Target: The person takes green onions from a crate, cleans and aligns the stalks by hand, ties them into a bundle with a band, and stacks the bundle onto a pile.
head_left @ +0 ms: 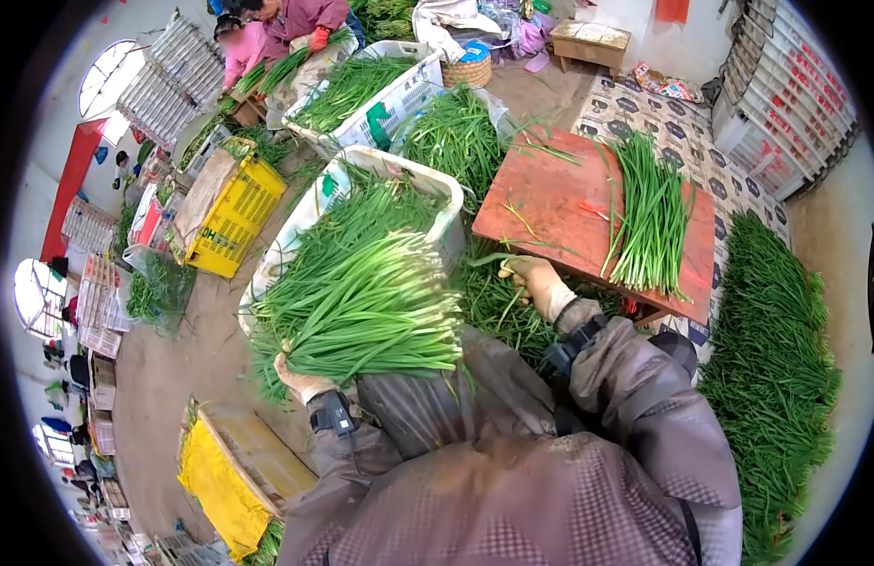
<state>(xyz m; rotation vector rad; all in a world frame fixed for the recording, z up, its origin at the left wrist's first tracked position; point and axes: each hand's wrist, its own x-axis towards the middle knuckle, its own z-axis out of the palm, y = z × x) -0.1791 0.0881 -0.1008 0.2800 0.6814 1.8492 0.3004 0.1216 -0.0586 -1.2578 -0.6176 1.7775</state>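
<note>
My left grip (305, 380) is clasping a long, green, white-stemmed leafy bundle (376, 316) | its white ends (445, 307) are pointing rightward, toward my curled right grip (539, 283) | right contents: can't tell

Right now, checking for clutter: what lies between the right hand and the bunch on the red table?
Mostly red tabletop and its near edge, head view.
</note>
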